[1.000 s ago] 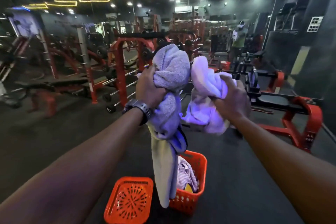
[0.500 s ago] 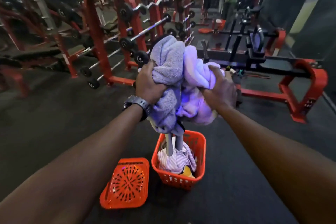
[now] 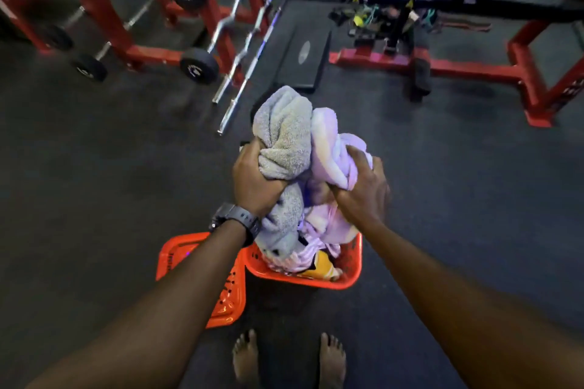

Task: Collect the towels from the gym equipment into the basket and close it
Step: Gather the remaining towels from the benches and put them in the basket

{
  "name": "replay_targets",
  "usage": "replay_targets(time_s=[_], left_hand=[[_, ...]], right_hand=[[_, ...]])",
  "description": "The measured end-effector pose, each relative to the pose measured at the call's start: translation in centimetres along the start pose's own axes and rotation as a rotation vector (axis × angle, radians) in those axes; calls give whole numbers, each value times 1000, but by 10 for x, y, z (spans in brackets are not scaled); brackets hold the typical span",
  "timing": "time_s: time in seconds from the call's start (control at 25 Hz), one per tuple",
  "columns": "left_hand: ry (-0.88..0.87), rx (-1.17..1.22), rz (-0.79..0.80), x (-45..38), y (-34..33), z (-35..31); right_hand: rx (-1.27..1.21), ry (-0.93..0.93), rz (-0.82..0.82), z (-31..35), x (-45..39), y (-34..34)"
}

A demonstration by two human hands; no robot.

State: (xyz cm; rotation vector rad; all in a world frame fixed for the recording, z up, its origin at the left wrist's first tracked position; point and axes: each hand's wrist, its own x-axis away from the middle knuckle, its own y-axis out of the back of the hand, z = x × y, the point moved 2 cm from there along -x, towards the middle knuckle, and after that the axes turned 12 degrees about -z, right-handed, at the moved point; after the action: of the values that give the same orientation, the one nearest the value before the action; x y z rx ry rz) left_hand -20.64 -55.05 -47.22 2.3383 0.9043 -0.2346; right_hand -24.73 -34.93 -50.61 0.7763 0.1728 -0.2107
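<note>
Basket [image 3: 355, 265] holds towels already. Left hand [image 3: 252, 180] grips a grey towel [image 3: 284, 136], right hand [image 3: 363, 189] a lilac towel [image 3: 331, 148], both directly above the basket. Outstanding: drop them in, fit lid [image 3: 177, 249] lying beside the basket.

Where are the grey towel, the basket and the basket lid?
grey towel [image 3: 284, 133]: head view, on its bunched upper fold.
basket [image 3: 355, 257]: head view, on its right wall.
basket lid [image 3: 172, 251]: head view, on its left edge.
</note>
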Motion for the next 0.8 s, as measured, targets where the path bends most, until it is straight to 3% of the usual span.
replay_targets(time_s=[0.24, 0.44, 0.64, 0.8], left_hand=[[60, 12, 227, 52, -114, 163], [130, -255, 446, 101, -189, 276], [37, -603, 584, 135, -242, 339], [-32, -706, 739, 143, -282, 368]], right_hand=[[104, -179, 90, -133, 38, -142], [182, -289, 260, -216, 70, -238], [262, -343, 389, -271, 76, -296], [363, -374, 443, -302, 82, -320]])
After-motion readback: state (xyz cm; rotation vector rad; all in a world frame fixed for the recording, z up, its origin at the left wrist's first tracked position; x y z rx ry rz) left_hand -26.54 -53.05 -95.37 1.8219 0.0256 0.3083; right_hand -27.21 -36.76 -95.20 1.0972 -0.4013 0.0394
